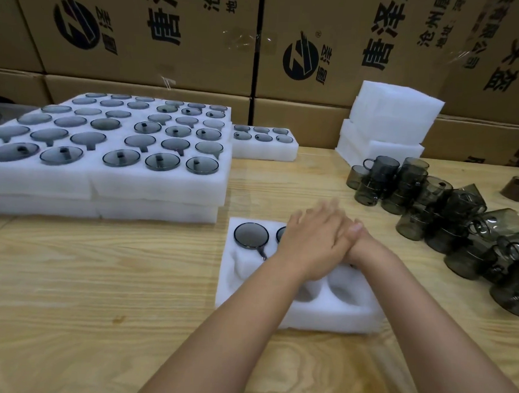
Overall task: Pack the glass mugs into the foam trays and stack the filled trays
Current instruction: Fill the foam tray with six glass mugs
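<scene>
A foam tray [321,316] is set on the wooden table [102,279], with one glass mug [251,235] seated in its far-left pocket. The left hand [312,242] is laid flat, fingers straight, over the right hand [366,249], whose grasp cannot be told. Loose mugs [457,221] are heaped to the right, and filled trays [105,185] are stacked to the left.

Soft, even indoor light comes from above, fairly bright, leaving only faint shadows under the forearms [247,328] on the counter [102,279]. The white foam trays [152,186] wash out and lose surface detail. Motion blurs the fingers [325,206]. Wide-angle distortion bends the cartons [140,30] near the edges, and the tape [246,38] on them glints.
</scene>
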`<state>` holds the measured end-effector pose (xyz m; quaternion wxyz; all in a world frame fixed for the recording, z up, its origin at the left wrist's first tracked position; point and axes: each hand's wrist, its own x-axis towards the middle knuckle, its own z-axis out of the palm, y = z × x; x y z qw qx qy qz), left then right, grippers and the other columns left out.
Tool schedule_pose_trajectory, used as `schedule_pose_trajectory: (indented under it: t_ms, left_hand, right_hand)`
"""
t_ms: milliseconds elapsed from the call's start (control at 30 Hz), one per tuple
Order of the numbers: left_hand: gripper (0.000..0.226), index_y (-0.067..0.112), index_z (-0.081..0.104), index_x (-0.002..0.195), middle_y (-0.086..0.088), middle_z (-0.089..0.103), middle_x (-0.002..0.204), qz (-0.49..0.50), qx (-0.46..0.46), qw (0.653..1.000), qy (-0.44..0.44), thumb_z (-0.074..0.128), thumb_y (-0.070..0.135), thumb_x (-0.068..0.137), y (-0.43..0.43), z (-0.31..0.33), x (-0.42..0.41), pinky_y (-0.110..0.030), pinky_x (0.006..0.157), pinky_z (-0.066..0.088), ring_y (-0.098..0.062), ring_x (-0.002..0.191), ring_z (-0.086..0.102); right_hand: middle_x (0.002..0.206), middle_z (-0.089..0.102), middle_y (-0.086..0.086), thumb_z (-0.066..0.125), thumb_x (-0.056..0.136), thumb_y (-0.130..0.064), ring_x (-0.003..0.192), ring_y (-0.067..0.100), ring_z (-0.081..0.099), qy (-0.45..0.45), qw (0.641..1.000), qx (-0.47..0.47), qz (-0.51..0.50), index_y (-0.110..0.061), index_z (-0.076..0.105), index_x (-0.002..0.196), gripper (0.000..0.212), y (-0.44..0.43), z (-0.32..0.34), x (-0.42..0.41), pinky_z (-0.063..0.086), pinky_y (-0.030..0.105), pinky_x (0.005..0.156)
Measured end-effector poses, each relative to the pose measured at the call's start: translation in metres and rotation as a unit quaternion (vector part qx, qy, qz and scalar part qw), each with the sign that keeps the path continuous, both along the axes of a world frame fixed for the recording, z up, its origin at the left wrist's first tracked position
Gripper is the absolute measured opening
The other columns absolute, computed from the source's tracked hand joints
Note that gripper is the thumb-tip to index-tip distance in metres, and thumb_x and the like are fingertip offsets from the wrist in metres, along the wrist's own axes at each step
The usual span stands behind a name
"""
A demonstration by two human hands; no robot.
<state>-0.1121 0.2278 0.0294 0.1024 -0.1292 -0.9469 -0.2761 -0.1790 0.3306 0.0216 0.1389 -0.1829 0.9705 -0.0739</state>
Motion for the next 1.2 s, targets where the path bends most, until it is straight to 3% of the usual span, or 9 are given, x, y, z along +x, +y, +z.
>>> schedule_pose_trajectory:
  t_ms: [67, 167, 367, 500, 600, 733, 867, 967, 1200]
  left_hand:
    - [0.061, 0.015, 0.027, 0.149, 0.001, 0.023, 0.158, -0.023, -0.020, 0.999, -0.039, 0.019, 0.050, 0.101, 0.002, -0.006, -0.005, -0.039, 0.118, 0.006, -0.011, 0.147, 0.009]
    - [0.063, 0.013, 0.021, 0.151, 0.001, 0.020, 0.159, -0.015, -0.048, 0.998, -0.050, 0.017, 0.050, 0.100, 0.001, -0.004, -0.009, -0.038, 0.119, -0.002, -0.009, 0.147, 0.008]
    - [0.056, 0.017, 0.038, 0.142, 0.001, 0.040, 0.149, 0.004, -0.139, 0.990, -0.013, 0.023, 0.050, 0.100, -0.018, 0.015, 0.006, -0.042, 0.116, -0.015, -0.012, 0.142, 0.026]
    - [0.033, 0.027, 0.061, 0.119, 0.012, 0.063, 0.122, 0.118, 0.165, 0.974, 0.099, 0.048, 0.043, 0.093, -0.078, 0.010, 0.030, -0.030, 0.109, 0.030, -0.005, 0.118, 0.052]
    - [0.013, 0.024, 0.063, 0.103, 0.006, 0.068, 0.104, 0.137, 0.488, 0.857, 0.096, 0.054, 0.018, 0.095, -0.107, -0.013, 0.045, -0.014, 0.085, 0.046, -0.009, 0.102, 0.062]
    - [0.026, 0.018, 0.061, 0.104, 0.003, 0.063, 0.110, 0.126, 0.524, 0.840, 0.062, 0.059, -0.002, 0.088, -0.109, -0.040, 0.040, -0.009, 0.082, 0.044, -0.006, 0.103, 0.058]
    - [0.024, 0.012, 0.063, 0.102, 0.002, 0.067, 0.101, 0.098, 0.597, 0.796, 0.006, 0.058, -0.004, 0.085, -0.114, -0.045, 0.029, -0.013, 0.072, 0.050, -0.004, 0.086, 0.064]
    - [0.029, 0.012, 0.064, 0.101, 0.000, 0.069, 0.092, 0.103, 0.620, 0.777, 0.001, 0.063, -0.002, 0.075, -0.116, -0.049, 0.027, -0.019, 0.069, 0.053, -0.007, 0.079, 0.066]
    - [0.031, 0.014, 0.067, 0.091, 0.006, 0.066, 0.076, 0.125, 0.592, 0.796, 0.030, 0.057, -0.013, 0.079, -0.117, -0.052, 0.022, -0.012, 0.059, 0.047, 0.002, 0.066, 0.062]
  right_hand:
    - [0.158, 0.004, 0.014, 0.030, 0.103, -0.018, 0.146, 0.021, 0.005, 0.015, 1.000, 0.016, 0.009, -0.001, 0.004, 0.149, 0.055, 0.000, -0.008, 0.000, -0.004, 0.013, 0.113]
    - [0.158, 0.011, 0.001, 0.041, 0.092, -0.048, 0.145, 0.018, 0.011, 0.102, 0.990, 0.090, 0.043, -0.023, 0.012, 0.151, 0.069, -0.006, -0.008, -0.001, 0.018, 0.042, 0.117]
    - [0.135, 0.043, 0.000, 0.042, 0.092, -0.039, 0.115, 0.026, 0.045, 0.121, 0.992, 0.029, 0.030, -0.031, 0.033, 0.138, 0.047, -0.006, 0.000, 0.012, 0.043, 0.038, 0.089]
    - [0.130, 0.046, -0.002, 0.017, 0.099, -0.048, 0.120, 0.027, 0.039, 0.096, 0.993, -0.068, -0.016, -0.038, 0.038, 0.132, 0.041, -0.006, -0.004, 0.014, 0.033, 0.038, 0.088]
    - [0.126, 0.048, -0.004, 0.015, 0.098, -0.051, 0.119, 0.025, 0.039, 0.089, 0.992, -0.081, -0.023, -0.038, 0.040, 0.130, 0.043, -0.006, -0.005, 0.014, 0.029, 0.035, 0.083]
    - [0.119, 0.051, -0.006, 0.018, 0.098, -0.052, 0.115, 0.023, 0.040, 0.081, 0.990, -0.113, -0.020, -0.039, 0.046, 0.124, 0.041, -0.004, -0.004, 0.013, 0.030, 0.035, 0.083]
    - [0.083, 0.054, -0.019, 0.029, 0.097, -0.054, 0.096, 0.018, 0.050, 0.050, 0.964, -0.259, -0.028, -0.044, 0.051, 0.084, 0.028, 0.000, -0.003, 0.015, 0.038, 0.031, 0.078]
    - [0.093, 0.059, -0.019, 0.041, 0.097, -0.044, 0.090, 0.005, 0.057, 0.062, 0.893, -0.431, -0.110, -0.033, 0.061, 0.105, 0.024, 0.011, 0.000, 0.009, 0.037, 0.019, 0.070]
    - [0.128, 0.052, 0.015, 0.049, 0.092, -0.024, 0.118, 0.036, 0.039, 0.365, 0.887, -0.154, -0.237, -0.007, 0.053, 0.125, 0.038, 0.072, 0.025, -0.050, 0.033, 0.044, 0.097]
